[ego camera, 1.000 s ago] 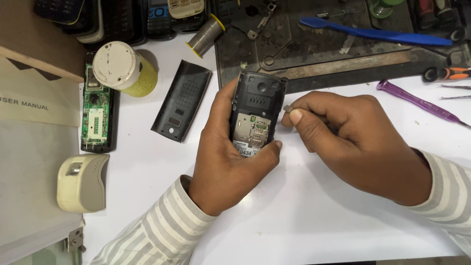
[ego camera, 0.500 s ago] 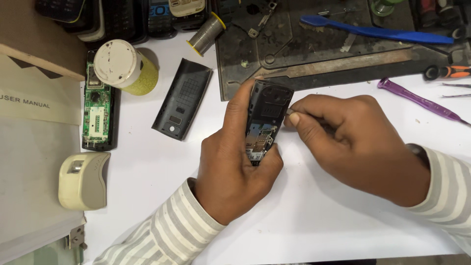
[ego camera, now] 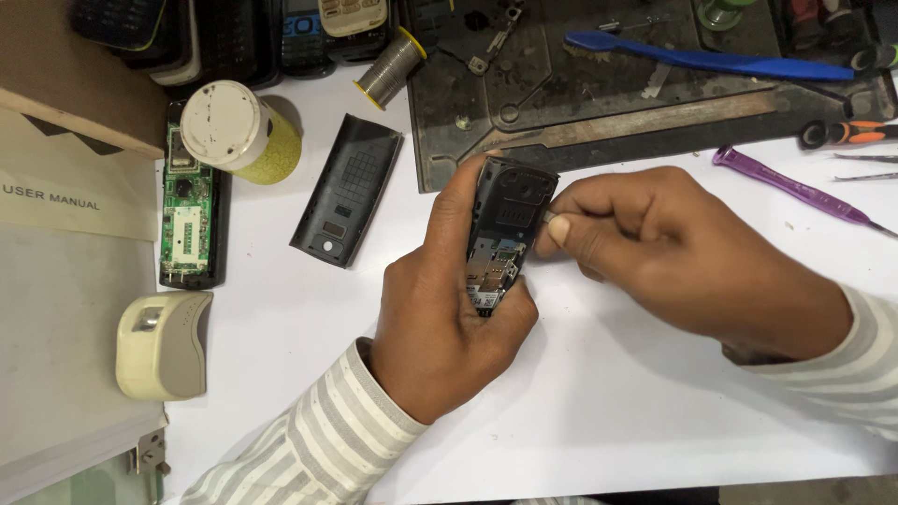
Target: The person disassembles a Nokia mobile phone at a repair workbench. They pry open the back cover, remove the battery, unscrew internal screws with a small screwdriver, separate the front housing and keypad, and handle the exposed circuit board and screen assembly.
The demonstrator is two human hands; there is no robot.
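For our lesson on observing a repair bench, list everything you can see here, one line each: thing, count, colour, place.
opened phone: one, black, held upright at centre
back cover: one, black, flat on table left of phone
circuit board: one, green, in black frame at left
jar: one, yellow with white lid, upper left
solder spool: one, grey wire, top centre
work mat: one, dark, top right
toothbrush: one, blue, on mat
pry tool: one, purple, right
small device: one, cream, lower left
booklet: one, pale, left edge
left hand: grips phone
right hand: fingers at phone's edge
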